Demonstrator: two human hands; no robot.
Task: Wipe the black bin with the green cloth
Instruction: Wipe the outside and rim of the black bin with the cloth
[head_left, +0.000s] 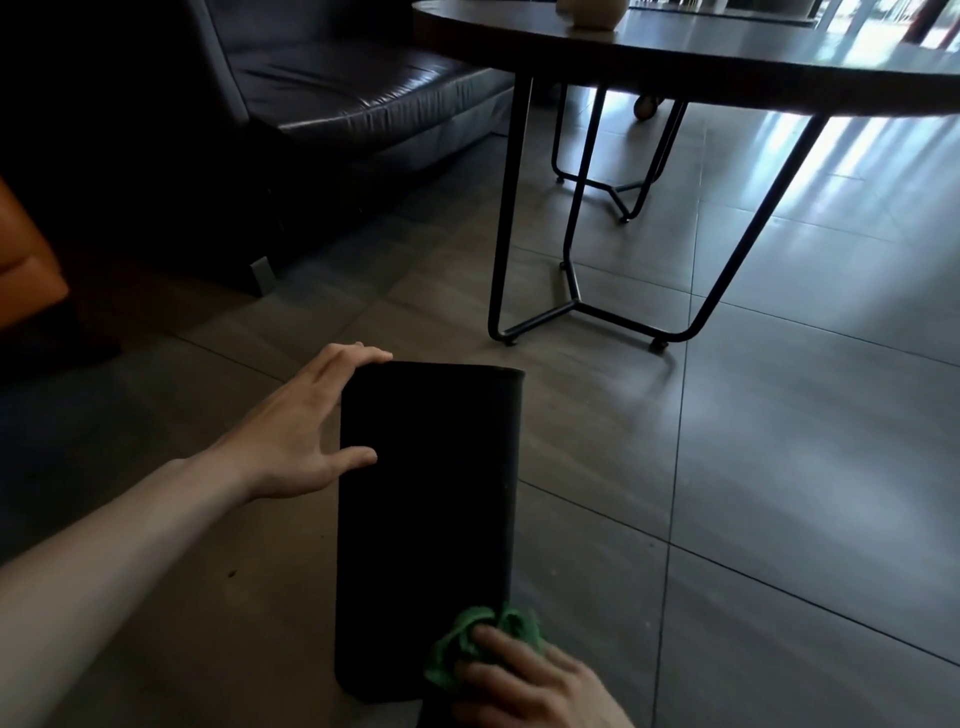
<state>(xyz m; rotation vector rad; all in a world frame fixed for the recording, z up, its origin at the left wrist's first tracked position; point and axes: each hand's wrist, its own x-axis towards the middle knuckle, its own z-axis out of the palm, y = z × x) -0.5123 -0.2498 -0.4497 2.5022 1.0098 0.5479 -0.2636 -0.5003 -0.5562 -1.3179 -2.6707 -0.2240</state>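
The bin (426, 525) lies on its side on the floor (727, 467), in front of the table (727, 62) — its far end toward the table legs. The left hand (306, 431) is spread, fingers over that far end, thumb on the upper side. At the near end the right hand (524, 686) bunches the cloth (467, 639) — fingers curled round it, pressing it against the bin.
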